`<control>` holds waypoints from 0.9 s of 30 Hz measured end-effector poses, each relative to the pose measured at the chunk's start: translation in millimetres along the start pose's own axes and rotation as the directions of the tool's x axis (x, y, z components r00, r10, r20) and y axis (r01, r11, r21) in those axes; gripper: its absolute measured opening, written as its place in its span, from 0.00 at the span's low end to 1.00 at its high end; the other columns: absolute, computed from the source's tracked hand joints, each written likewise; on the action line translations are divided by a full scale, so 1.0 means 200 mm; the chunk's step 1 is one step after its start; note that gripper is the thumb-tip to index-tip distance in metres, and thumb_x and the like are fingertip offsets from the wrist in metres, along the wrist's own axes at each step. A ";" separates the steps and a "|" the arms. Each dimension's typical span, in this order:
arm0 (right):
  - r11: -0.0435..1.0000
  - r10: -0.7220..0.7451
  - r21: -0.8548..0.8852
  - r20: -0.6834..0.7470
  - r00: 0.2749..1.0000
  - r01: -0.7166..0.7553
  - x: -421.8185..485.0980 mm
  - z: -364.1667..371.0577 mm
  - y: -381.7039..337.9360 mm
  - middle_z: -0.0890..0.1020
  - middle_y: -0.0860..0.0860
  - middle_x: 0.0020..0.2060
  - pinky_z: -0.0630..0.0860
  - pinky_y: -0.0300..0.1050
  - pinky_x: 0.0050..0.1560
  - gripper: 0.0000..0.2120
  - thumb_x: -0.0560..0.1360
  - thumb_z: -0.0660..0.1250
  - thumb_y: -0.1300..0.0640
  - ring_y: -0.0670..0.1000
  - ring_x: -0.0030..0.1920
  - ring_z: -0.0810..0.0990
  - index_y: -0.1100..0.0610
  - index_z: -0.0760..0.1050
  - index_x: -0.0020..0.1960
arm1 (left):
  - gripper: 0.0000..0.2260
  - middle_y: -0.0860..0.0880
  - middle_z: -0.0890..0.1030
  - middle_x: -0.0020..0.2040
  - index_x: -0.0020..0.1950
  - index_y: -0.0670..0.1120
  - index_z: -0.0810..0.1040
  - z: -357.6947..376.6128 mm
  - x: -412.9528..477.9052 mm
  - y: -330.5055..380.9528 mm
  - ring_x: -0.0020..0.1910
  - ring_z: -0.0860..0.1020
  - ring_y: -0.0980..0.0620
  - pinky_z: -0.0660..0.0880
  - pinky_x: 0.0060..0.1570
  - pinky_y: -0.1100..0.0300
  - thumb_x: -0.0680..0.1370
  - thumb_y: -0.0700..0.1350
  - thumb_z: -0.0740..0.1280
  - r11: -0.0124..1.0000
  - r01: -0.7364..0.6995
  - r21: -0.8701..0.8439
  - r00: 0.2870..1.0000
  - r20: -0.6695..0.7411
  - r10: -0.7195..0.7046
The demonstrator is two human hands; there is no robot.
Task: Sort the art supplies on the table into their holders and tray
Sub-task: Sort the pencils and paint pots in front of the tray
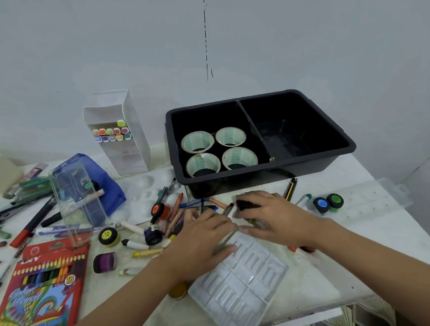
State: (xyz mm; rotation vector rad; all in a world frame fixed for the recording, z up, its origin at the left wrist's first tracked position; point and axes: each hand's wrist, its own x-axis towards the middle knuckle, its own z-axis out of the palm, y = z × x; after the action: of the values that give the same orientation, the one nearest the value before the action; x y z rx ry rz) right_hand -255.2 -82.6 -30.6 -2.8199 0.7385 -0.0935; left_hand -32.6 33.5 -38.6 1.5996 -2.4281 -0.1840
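Loose pens, crayons and pencils (177, 215) lie piled at the table's middle. My left hand (202, 242) lies over this pile with fingers stretched out, and a thin grey stick (226, 241) runs under it between thumb and fingers. My right hand (273, 220) curls round a small black pot (246, 203) just in front of the black tray (335, 129). The tray's left compartment holds several tape-roll cups (197, 141); its right compartment looks nearly bare. A white marker holder (130, 154) with coloured markers stands behind on the left.
A clear blister tray (240, 288) lies under my wrists near the front edge. Paint pots sit around: yellow (107, 236), purple (104, 262), blue (321, 204), green (335, 200). A red colour-pencil box (38, 290), a clear case (79, 200) and a white palette (143, 192) lie left.
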 end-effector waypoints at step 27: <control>0.963 0.218 -0.079 -0.330 0.919 -0.257 0.02 0.12 0.06 0.74 0.55 0.64 0.76 0.54 0.55 0.13 0.77 0.68 0.45 0.57 0.60 0.76 0.49 0.81 0.57 | 0.13 0.57 0.75 0.27 0.29 0.50 0.80 -0.03 -0.03 -0.09 0.49 0.76 0.50 0.65 0.52 0.46 0.67 0.56 0.63 0.923 0.286 0.258 0.958 -0.056 -0.281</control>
State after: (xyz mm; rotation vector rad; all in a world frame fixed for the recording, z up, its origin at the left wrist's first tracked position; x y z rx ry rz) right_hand -254.6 -88.9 -56.6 -2.8327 1.1908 -0.4893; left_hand -13.2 31.6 -37.4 2.0570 -2.2711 0.1130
